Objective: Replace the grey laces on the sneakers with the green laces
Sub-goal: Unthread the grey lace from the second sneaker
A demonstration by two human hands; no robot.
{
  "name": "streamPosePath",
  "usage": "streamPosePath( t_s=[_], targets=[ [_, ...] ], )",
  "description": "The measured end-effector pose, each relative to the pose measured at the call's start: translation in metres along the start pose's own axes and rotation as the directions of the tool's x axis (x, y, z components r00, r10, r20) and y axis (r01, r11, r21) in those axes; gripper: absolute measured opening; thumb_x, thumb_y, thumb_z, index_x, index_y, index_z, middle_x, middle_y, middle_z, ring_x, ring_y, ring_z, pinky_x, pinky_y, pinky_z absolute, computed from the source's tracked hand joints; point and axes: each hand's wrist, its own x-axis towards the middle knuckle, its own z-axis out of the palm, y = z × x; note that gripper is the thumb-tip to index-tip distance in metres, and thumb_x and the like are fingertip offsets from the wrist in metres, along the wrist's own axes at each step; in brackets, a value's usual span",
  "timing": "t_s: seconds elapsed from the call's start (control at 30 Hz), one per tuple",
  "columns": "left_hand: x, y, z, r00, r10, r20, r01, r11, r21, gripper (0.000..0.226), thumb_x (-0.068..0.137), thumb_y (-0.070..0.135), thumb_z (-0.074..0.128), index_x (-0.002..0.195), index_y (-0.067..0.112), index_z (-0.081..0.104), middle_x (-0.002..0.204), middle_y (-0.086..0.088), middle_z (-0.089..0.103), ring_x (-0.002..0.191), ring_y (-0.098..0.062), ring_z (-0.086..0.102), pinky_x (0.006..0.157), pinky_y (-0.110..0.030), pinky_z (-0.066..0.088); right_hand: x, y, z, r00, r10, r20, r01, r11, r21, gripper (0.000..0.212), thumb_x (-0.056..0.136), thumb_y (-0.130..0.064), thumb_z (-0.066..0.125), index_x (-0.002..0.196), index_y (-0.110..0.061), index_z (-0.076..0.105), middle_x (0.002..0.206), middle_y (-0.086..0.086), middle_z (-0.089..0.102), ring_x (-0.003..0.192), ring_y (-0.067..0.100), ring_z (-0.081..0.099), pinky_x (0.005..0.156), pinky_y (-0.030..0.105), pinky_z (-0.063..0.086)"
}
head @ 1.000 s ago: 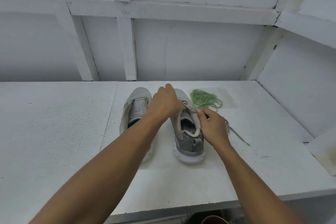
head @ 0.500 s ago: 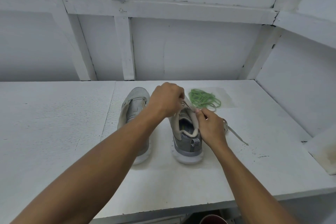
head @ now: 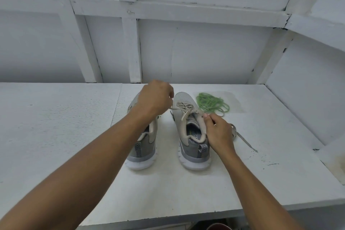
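Left hand and right hand pinch sneaker's slack grey lace.

Open desk lies wide left of the left sneaker; a narrow gap parts it from the right sneaker, green laces beside its toe, wall behind
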Motion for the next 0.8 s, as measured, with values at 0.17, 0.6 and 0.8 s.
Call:
streamPosePath(
  t_s=[0.17, 0.6, 0.8],
  targets=[
    [-0.013, 0.013, 0.015, 0.997, 0.036, 0.063, -0.037, 0.999, 0.017, 0.029, 0.093, 0.026, 0.053, 0.118, 0.019, 0.067, 0.118, -0.007, 0.062, 0.114, -0.028, 0.05, 0.092, -0.036, 0.043, 0.0, 0.0, 0.0, 1.0, -0.004, 0.003, 0.004, 1.0, 0.007, 0.043, 0.1, -0.034, 0.049, 0.074, 0.0, 0.054, 0.058, 0.0, 0.047, 0.056, 0.012, 0.038, 0.053, 0.019, 0.031],
    [-0.055, 0.045, 0.072, 0.968, -0.238, -0.085, 0.179, 0.885, -0.43, 0.028, 0.1, 0.036, 0.045, 0.106, 0.01, 0.052, 0.104, -0.012, 0.06, 0.098, -0.031, 0.055, 0.081, -0.042, 0.044, 0.003, 0.0, -0.004, 0.997, -0.036, 0.068, 0.038, 0.999, -0.024, 0.042, 0.099, -0.04, 0.048, 0.075, -0.008, 0.058, 0.067, 0.004, 0.059, 0.061, 0.012, 0.046, 0.056, 0.016, 0.035],
    [-0.059, 0.047, 0.076, 0.948, -0.298, -0.111, 0.191, 0.814, -0.548, 0.025, 0.102, 0.034, 0.041, 0.114, 0.014, 0.048, 0.102, -0.01, 0.063, 0.097, -0.03, 0.057, 0.078, -0.041, 0.045, 0.008, -0.012, -0.015, 0.99, -0.047, 0.133, 0.074, 0.977, -0.199, 0.04, 0.095, -0.048, 0.053, 0.075, -0.014, 0.06, 0.067, -0.004, 0.06, 0.061, 0.007, 0.05, 0.055, 0.019, 0.037]
  ],
)
